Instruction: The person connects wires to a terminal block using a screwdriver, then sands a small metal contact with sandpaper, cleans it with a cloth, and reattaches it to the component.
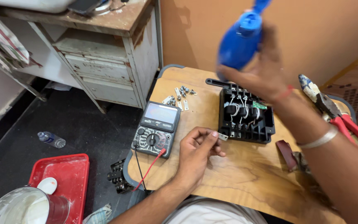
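My left hand (196, 150) pinches a small metal plate (223, 137) between thumb and fingers, just left of the black open electrical unit (245, 118) on the wooden table (237, 174). Coils and wires show inside the unit. My right hand (266, 68) is raised above the unit and grips a blue-handled tool (240, 39), blurred, its handle pointing up. A grey multimeter (156, 129) with red and black leads lies left of my left hand.
Loose screws and small metal plates (179, 96) lie behind the multimeter. Red-handled pliers (336, 114) rest at the table's right. A worn cabinet (108, 58) stands behind. On the dark floor are a red tray (67, 174), a steel pot (19, 207) and a bottle (51, 139).
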